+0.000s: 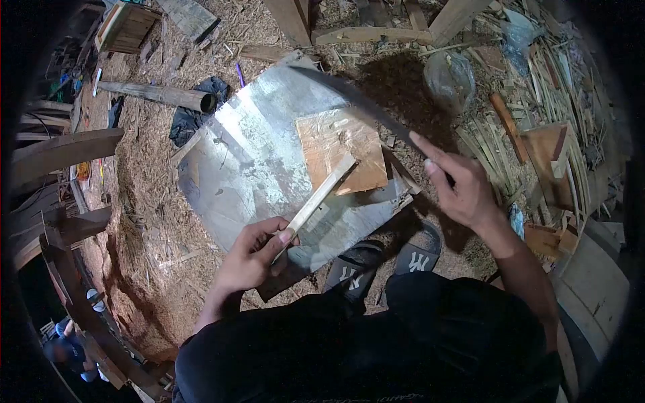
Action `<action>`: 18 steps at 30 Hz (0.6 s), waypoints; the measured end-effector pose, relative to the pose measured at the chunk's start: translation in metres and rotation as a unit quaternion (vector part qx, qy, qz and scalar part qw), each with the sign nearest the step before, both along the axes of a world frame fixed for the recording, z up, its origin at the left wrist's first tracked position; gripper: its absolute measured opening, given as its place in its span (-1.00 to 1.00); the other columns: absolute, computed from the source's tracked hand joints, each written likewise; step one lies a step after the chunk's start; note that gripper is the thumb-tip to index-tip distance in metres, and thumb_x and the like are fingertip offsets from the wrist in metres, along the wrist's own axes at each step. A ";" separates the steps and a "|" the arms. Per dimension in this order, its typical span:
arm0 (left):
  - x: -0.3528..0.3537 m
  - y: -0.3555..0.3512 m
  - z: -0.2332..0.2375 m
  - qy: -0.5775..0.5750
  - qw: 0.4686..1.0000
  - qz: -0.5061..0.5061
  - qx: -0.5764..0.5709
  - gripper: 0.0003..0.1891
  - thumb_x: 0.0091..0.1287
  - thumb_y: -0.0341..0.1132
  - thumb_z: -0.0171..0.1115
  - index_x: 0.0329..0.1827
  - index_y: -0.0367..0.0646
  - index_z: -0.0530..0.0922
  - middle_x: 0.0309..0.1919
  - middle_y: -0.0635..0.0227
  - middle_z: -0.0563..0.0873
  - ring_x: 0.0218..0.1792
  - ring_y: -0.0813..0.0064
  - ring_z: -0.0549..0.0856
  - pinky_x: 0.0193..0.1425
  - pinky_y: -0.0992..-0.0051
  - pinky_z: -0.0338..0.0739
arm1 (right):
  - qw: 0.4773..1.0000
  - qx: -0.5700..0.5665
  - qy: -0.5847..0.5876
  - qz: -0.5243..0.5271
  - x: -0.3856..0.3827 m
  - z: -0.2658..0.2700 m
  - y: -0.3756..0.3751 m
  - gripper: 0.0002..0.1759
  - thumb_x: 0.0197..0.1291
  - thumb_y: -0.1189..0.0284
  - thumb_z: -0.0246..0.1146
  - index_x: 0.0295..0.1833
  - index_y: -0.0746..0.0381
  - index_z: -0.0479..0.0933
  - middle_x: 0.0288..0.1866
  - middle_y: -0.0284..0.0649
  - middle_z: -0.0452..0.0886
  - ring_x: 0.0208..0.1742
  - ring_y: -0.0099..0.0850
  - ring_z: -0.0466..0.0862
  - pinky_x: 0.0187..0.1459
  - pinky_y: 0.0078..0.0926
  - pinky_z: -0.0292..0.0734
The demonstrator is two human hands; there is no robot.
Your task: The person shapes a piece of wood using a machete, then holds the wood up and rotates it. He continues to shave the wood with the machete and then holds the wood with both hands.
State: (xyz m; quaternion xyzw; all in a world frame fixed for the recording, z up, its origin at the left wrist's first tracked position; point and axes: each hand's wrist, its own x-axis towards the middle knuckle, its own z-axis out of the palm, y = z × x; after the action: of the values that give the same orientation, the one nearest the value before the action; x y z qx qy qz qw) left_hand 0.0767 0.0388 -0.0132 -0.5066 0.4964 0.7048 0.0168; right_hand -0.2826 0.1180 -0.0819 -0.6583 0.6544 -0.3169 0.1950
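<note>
My left hand grips the lower end of a thin pale wood strip, which slants up to the right. Its far tip lies over a square of light-brown wood on a worn grey board. My right hand is closed round a machete, its handle hidden in the fist and its forefinger stretched along the back of the blade. The long dark machete blade points up and left above the board's far edge, apart from the strip.
Wood shavings cover the ground. At the right lie many thin wood slivers and a clear plastic bag. A round pole lies at the upper left. Wooden frame legs stand beyond the board. My sandals are close below. Another person is at the lower left.
</note>
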 end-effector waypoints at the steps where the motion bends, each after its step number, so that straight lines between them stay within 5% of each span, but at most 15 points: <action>1: -0.002 0.000 -0.001 0.003 1.000 0.003 0.006 -0.73 0.69 -0.22 0.06 -0.08 -0.24 0.59 -0.60 0.53 0.46 -0.61 0.69 0.42 -0.50 0.57 0.27 | 1.000 0.012 0.000 0.018 0.003 0.001 0.002 -0.49 0.50 0.39 0.19 0.52 -0.08 0.51 -0.55 -0.16 0.58 -0.62 -0.32 0.56 -0.48 -0.28 0.56; 6: -0.007 -0.003 0.000 -0.001 1.000 0.000 0.026 -0.74 0.69 -0.23 0.06 -0.07 -0.25 0.59 -0.59 0.54 0.45 -0.61 0.70 0.40 -0.50 0.57 0.27 | 0.998 -0.006 -0.021 0.062 0.021 0.003 0.009 -0.50 0.48 0.36 0.22 0.49 -0.03 0.54 -0.54 -0.20 0.59 -0.61 -0.37 0.56 -0.51 -0.29 0.56; 7: -0.006 -0.002 -0.003 0.007 1.000 0.006 0.023 -0.74 0.69 -0.24 0.06 -0.07 -0.26 0.58 -0.60 0.54 0.45 -0.61 0.70 0.40 -0.50 0.58 0.26 | 0.995 0.023 -0.055 0.075 0.025 0.011 0.010 -0.49 0.36 0.52 0.25 0.42 0.22 0.58 -0.41 -0.03 0.67 -0.54 -0.23 0.62 -0.43 -0.30 0.57; 8: -0.005 -0.001 -0.005 0.016 1.000 0.012 0.019 -0.74 0.69 -0.24 0.06 -0.06 -0.27 0.58 -0.60 0.55 0.44 -0.61 0.71 0.39 -0.50 0.58 0.26 | 0.995 0.024 -0.055 0.075 0.028 0.018 0.011 -0.49 0.36 0.52 0.25 0.42 0.22 0.58 -0.41 -0.03 0.67 -0.54 -0.23 0.62 -0.43 -0.30 0.57; 15: -0.018 -0.003 0.000 -0.006 1.000 0.004 0.027 -0.74 0.69 -0.24 0.04 0.04 -0.27 0.57 -0.60 0.59 0.43 -0.61 0.75 0.38 -0.51 0.61 0.23 | 0.987 0.026 0.035 0.157 0.043 0.016 0.015 -0.42 0.41 0.32 0.30 0.52 -0.16 0.50 -0.58 -0.27 0.47 -0.67 -0.41 0.53 -0.61 -0.33 0.58; 18: -0.019 -0.001 -0.003 0.009 1.000 -0.009 0.012 -0.73 0.70 -0.23 0.03 0.12 -0.25 0.58 -0.59 0.60 0.43 -0.61 0.76 0.37 -0.51 0.62 0.22 | 0.989 0.050 0.009 0.140 0.045 0.019 0.013 -0.42 0.41 0.32 0.30 0.53 -0.15 0.50 -0.57 -0.25 0.48 -0.66 -0.38 0.55 -0.59 -0.31 0.60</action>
State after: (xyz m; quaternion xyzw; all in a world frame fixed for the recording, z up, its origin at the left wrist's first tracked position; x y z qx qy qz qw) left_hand 0.0576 0.0374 -0.0157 -0.4955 0.4920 0.7154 0.0246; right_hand -0.2375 0.1315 -0.0629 -0.7356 0.5725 -0.2476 0.2643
